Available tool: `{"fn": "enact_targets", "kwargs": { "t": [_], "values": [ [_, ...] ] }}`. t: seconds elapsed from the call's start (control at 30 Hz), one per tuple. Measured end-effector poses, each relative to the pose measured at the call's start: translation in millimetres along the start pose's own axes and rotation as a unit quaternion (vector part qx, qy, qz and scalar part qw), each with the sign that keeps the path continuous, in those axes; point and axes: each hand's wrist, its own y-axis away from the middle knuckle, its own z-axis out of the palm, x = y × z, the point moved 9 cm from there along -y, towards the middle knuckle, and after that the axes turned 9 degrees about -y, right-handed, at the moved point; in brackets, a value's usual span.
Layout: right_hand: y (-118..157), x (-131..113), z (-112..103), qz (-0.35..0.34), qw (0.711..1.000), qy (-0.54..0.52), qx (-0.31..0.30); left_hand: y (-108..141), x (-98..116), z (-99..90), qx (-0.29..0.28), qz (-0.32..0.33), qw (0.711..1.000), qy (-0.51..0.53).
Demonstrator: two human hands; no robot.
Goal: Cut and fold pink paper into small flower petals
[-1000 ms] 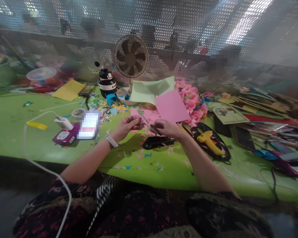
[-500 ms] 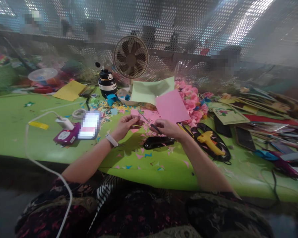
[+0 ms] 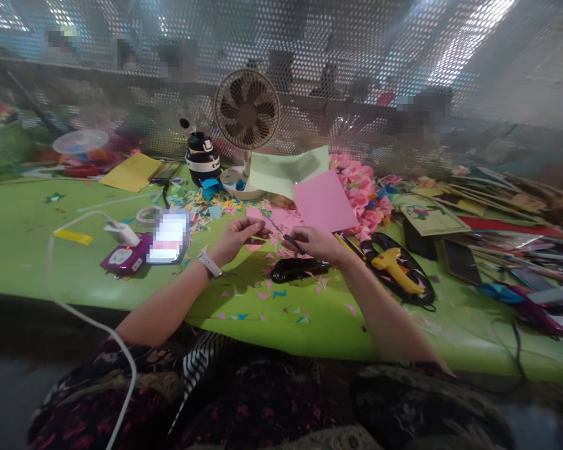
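Note:
My right hand (image 3: 312, 240) is closed round the dark handles of a pair of scissors (image 3: 291, 242), whose thin blade points up and left. Opposite it, my left hand (image 3: 239, 236) pinches what looks like a small piece of paper (image 3: 263, 237), mostly hidden by the fingers. The blade tip lies close to the left fingertips; I cannot tell whether it touches the paper. Below the hands lies a black stapler (image 3: 300, 270) among pink and blue paper scraps (image 3: 280, 294). A pink sheet (image 3: 326, 203) is just behind my right hand.
A fan (image 3: 247, 112) and a dark bottle (image 3: 203, 159) stand at the back. Pink paper flowers (image 3: 356, 181) are heaped behind the sheet. At right lies a yellow glue gun (image 3: 398, 270); at left, a phone (image 3: 169, 236) and a purple power strip (image 3: 124, 256) with a white cable.
Hardly anything differs. Both hands keep their places with the scissors and the small piece; the view has shifted very slightly.

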Motion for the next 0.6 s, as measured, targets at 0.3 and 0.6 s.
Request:
{"fn": "enact_targets", "kwargs": {
  "t": [0.3, 0.6],
  "values": [
    [0.0, 3.0, -1.4, 0.009, 1.000, -0.007, 0.001, -2.1, -0.1, -6.1, 0.019, 0.004, 1.000, -0.002],
    [1.5, -2.4, -1.1, 0.002, 1.000, -0.003, 0.011, -4.6, -3.5, -6.4, 0.007, 0.012, 1.000, -0.013]
  ]
}}
